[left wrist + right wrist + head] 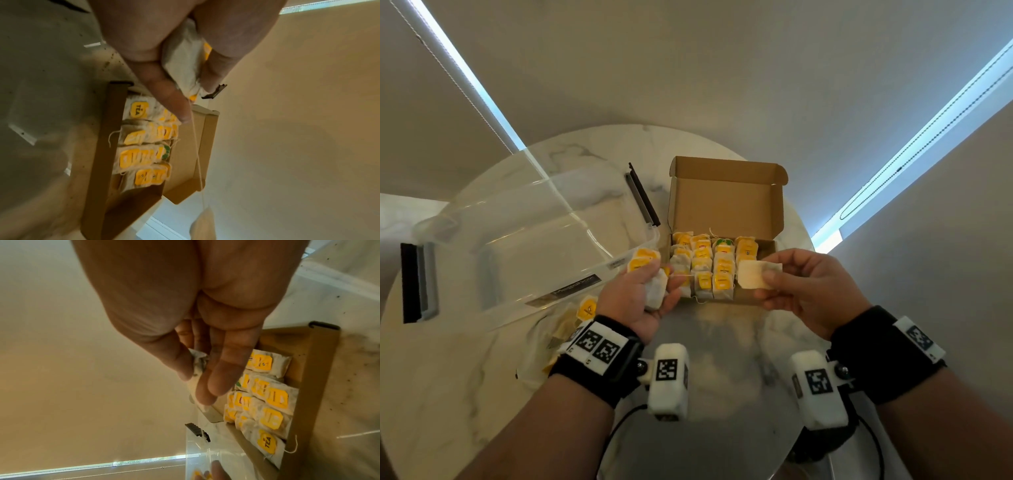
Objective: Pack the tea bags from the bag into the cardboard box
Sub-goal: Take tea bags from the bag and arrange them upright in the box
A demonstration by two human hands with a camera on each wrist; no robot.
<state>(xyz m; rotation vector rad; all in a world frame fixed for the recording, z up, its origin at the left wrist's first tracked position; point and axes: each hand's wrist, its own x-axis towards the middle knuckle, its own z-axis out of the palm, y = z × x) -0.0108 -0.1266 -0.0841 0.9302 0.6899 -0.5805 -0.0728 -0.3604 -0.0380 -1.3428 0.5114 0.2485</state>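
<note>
An open cardboard box (722,205) sits mid-table with its lid up, holding rows of tea bags (717,270) with yellow tags. My left hand (643,291) hovers at the box's left front corner and grips a bunch of tea bags (645,262), seen as white pouches (183,53) between the curled fingers. My right hand (791,284) is at the box's right front and pinches a single white tea bag (751,274) between thumb and fingers (213,386). A thin string (197,146) runs from the left hand's bunch toward that bag. The box's rows (267,402) show below the right fingers.
A clear plastic bin (534,240) with dark latches lies on its side left of the box. A clear plastic bag with more tea bags (585,308) lies under my left wrist. The round marble table (722,342) ends close behind the box.
</note>
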